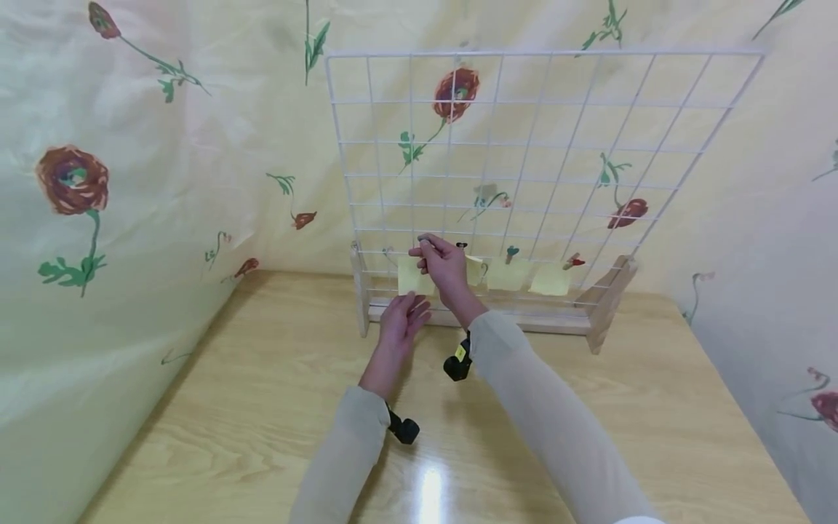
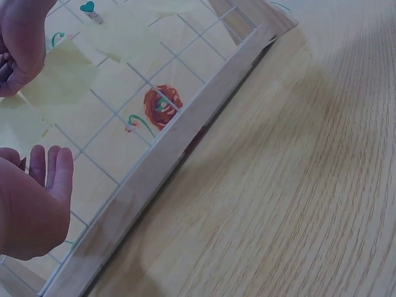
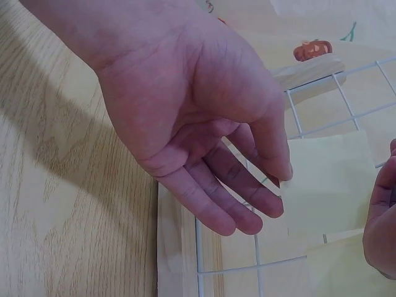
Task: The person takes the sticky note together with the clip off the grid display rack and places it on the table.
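Note:
My right hand (image 1: 447, 273) is raised at the lower part of a white wire grid (image 1: 524, 149). Between its thumb and fingertips it pinches a small grey clip (image 1: 423, 238), mostly covered by the fingers. Just below, my left hand (image 1: 399, 320) pinches the lower edge of the leftmost pale yellow sticky note (image 3: 328, 179) with thumb and forefinger. Its other fingers (image 3: 213, 210) spread loosely beside the grid wires. More yellow notes (image 1: 507, 275) hang to the right, under a black clip (image 1: 461, 245), a teal heart clip (image 1: 512, 252) and a red clip (image 1: 575, 260).
Wooden feet (image 1: 609, 306) and a low wooden bar (image 1: 550, 322) support the grid on a wood-grain table (image 1: 262, 378). Flower-patterned cloth (image 1: 150, 145) surrounds the table at the back and sides. A black wrist camera (image 1: 458, 360) sits under each forearm.

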Demonstrator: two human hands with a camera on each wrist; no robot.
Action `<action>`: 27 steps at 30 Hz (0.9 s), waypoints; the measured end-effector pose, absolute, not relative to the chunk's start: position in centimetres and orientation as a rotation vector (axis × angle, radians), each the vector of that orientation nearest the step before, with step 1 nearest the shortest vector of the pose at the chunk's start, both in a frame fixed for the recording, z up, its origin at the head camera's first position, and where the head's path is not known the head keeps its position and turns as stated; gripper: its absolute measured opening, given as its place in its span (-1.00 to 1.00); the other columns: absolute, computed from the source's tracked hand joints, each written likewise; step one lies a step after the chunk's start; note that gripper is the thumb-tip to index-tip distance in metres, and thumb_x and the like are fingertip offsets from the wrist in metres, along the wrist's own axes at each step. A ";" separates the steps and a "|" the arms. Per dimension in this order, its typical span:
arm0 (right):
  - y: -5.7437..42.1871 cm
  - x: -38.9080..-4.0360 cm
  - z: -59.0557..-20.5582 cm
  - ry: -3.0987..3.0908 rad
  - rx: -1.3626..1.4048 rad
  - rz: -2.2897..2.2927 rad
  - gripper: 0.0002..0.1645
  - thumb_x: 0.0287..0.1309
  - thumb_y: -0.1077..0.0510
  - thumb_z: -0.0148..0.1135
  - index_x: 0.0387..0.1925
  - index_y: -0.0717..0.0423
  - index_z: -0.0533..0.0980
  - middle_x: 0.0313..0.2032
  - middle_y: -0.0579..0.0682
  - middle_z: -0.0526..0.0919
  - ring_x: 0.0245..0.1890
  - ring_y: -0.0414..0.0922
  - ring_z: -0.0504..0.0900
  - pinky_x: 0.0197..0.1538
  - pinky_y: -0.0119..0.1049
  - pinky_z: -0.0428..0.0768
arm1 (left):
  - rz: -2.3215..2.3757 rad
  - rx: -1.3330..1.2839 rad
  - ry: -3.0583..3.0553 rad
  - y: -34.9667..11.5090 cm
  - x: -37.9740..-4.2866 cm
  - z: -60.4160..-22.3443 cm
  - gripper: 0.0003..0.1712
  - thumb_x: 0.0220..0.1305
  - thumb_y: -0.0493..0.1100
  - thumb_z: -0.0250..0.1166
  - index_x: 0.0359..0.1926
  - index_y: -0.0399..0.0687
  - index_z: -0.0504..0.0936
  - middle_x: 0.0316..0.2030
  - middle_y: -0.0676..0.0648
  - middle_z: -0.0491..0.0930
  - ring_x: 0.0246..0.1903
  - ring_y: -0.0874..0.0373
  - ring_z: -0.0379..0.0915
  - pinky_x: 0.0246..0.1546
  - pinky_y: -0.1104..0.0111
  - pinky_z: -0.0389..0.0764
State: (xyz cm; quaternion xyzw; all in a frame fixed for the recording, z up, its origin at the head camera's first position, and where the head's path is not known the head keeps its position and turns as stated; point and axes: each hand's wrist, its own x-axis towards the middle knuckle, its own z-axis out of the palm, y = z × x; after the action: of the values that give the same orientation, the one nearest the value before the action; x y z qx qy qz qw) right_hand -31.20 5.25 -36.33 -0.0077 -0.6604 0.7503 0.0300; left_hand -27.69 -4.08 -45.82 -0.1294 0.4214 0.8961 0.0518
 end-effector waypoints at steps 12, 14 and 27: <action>6.2 -31.0 -37.2 -1.994 -0.024 2.316 -0.65 0.38 0.20 0.07 0.10 0.30 0.51 -0.51 -0.20 0.68 -0.59 -0.28 0.48 -0.49 -0.57 0.51 | 2.720 -0.420 1.284 -3.9 -27.0 -46.5 -0.86 0.44 -0.19 0.09 -0.14 -0.20 0.48 -0.27 -0.05 0.64 -0.09 0.03 0.62 0.01 0.24 0.63; 6.3 -31.0 -37.2 -1.995 -0.025 2.320 -0.65 0.38 0.20 0.06 0.10 0.29 0.52 -0.51 -0.21 0.68 -0.59 -0.28 0.48 -0.48 -0.57 0.51 | 2.716 -0.419 1.285 -3.9 -26.9 -46.5 -0.85 0.44 -0.18 0.10 -0.14 -0.19 0.48 -0.27 -0.05 0.64 -0.07 0.02 0.61 0.02 0.23 0.62; 6.2 -30.8 -36.0 -1.921 0.063 2.415 -0.60 0.39 0.21 0.05 0.16 0.36 0.45 -0.52 -0.23 0.69 -0.63 -0.31 0.43 -0.55 -0.59 0.46 | 2.742 -0.358 1.300 -5.2 -26.3 -45.1 -0.82 0.41 -0.18 0.13 -0.08 -0.21 0.50 -0.23 -0.07 0.65 -0.13 0.09 0.62 0.19 0.11 0.48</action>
State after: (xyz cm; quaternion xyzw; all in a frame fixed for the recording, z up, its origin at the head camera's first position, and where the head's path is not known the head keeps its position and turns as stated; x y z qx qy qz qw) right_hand -30.80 6.20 -35.96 0.0203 -0.6221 0.7822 0.0279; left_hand -26.30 -5.23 -45.12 -0.1170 0.4250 0.8965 0.0431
